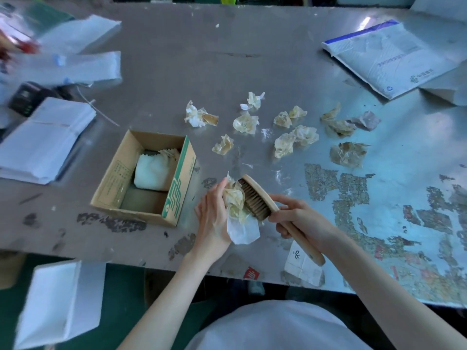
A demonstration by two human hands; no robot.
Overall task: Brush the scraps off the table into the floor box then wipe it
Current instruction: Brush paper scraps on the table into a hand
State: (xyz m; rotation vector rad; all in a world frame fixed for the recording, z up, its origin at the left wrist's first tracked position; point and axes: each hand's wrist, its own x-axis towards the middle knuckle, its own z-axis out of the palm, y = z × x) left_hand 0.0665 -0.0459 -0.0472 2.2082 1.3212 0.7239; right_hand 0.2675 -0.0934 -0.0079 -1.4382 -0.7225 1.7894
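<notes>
My right hand (300, 221) grips the handle of a wooden brush (257, 198), its bristles pressed against a clump of crumpled yellowish scraps (233, 198) and a white paper piece (243, 231). My left hand (212, 218) cups that clump from the left, fingers straight, near the table's front edge. Several more crumpled scraps (290, 140) lie scattered across the middle of the worn grey table (177, 59). On the floor at lower left stands a white box (60, 301).
An open cardboard box (144, 178) with a white wad inside sits on the table left of my hands. White paper stacks (43, 140) and plastic bags lie at the far left. A mailer envelope (389, 56) lies at back right. Peeling sticker residue covers the right front.
</notes>
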